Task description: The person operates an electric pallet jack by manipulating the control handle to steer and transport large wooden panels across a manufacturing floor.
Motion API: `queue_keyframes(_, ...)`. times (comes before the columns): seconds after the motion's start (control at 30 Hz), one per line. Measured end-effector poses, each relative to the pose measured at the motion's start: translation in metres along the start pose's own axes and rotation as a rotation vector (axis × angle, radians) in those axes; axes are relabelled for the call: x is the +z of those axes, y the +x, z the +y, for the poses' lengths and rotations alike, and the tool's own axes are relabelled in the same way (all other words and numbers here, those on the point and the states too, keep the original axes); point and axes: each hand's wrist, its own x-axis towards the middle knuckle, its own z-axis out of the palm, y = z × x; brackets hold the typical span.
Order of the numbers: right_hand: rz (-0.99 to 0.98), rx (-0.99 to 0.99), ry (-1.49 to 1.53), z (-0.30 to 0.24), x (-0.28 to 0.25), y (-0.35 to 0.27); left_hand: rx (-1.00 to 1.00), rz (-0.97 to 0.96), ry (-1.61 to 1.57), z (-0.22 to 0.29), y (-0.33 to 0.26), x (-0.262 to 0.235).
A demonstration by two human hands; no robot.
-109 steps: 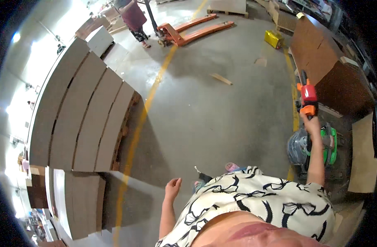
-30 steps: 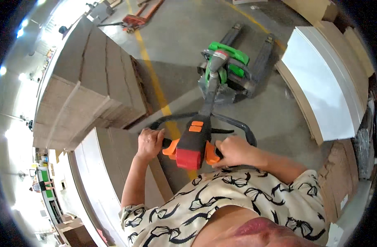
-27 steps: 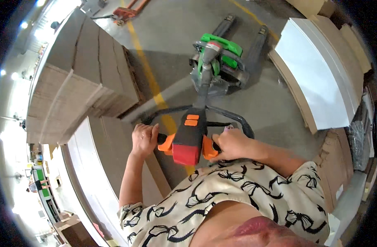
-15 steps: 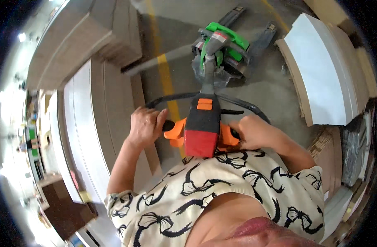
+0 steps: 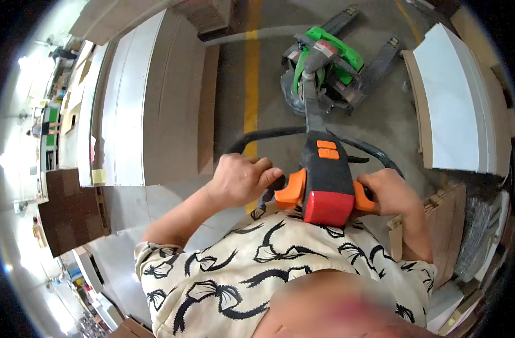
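Note:
I stand at the tiller of an electric pallet truck. Its control head [image 5: 325,180] is black with orange paddles and a red front block, close against my patterned shirt. My left hand [image 5: 240,177] is wrapped around the left grip by the orange paddle. My right hand [image 5: 390,191] is closed on the right grip. The shaft runs forward to the green and black drive unit [image 5: 325,62], whose dark forks [image 5: 381,56] point away over the concrete floor.
A stack of large white and brown boards [image 5: 145,101] lies to my left. A white-topped stack [image 5: 460,107] stands at the right, with brown boards [image 5: 443,225] near my right elbow. A yellow floor line [image 5: 251,84] runs ahead. A distant person [image 5: 38,129] is far left.
Seconds ago only my right hand reached the handle; now both hands grip it. Over the last second the view swung, so the board stack on the left is closer and the truck points up-right.

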Motion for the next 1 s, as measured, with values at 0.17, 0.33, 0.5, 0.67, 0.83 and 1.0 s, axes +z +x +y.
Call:
queue_keyframes(0.17, -0.092, 0.046, 0.090, -0.065, 0.025, -0.052, 0.152, 0.005, -0.025, 0.029, -0.080, 0.001)
queue_keyframes(0.33, -0.118, 0.043, 0.139, -0.117, 0.071, -0.104, 0.283, 0.008, -0.085, 0.046, -0.155, 0.006)
queue_keyframes(0.5, -0.174, 0.057, 0.185, -0.165, 0.093, -0.149, 0.295, 0.055, -0.087, 0.088, -0.218, 0.010)
queue_keyframes(0.67, -0.182, 0.009, 0.172, -0.189, 0.107, -0.200, 0.213, 0.024, -0.064, 0.140, -0.261, 0.025)
queue_keyframes(0.83, -0.186, 0.003, 0.046, -0.195, 0.143, -0.259, 0.164, -0.100, -0.110, 0.187, -0.313, 0.048)
queue_keyframes(1.0, -0.206, 0.081, 0.212, -0.239, 0.151, -0.292, 0.248, 0.011, -0.121, 0.209, -0.355, 0.050)
